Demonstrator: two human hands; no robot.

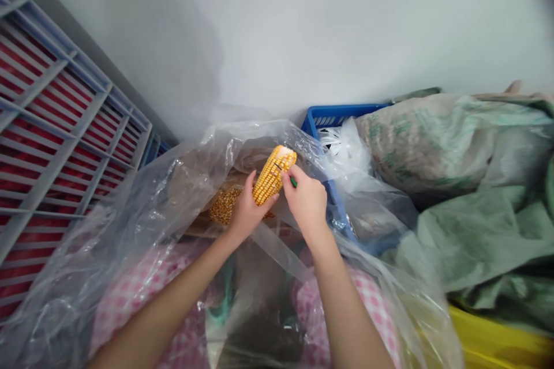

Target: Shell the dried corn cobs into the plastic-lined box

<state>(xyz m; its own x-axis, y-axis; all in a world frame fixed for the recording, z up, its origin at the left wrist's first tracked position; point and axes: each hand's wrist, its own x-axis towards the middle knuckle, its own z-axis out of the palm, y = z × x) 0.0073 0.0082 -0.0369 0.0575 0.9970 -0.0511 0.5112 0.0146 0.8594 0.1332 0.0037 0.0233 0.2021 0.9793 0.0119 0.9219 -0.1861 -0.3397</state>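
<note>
My left hand (247, 213) is wrapped around the lower end of a yellow ear of corn (268, 180), which is tilted with its top up and to the right. At that top, a pale patch of bare cob shows where kernels are gone. My right hand (306, 197) pinches a small green-handled tool (294, 182); a thin dark shaft reaches the kernels near the upper end. The fingers hide most of this tool, so its exact kind is unclear. Below the ear, loose corn kernels (223, 206) lie in a pile inside a clear plastic sheet or bag (186, 170).
A grey-blue slatted crate (78, 138) with red behind its slats stands at left. To the right are a blue basket (341, 108) with white plastic bags (346, 147), a stuffed sack (415, 144), green sheeting (489, 230) and a yellow container (497, 337). A white wall (329, 29) rises behind.
</note>
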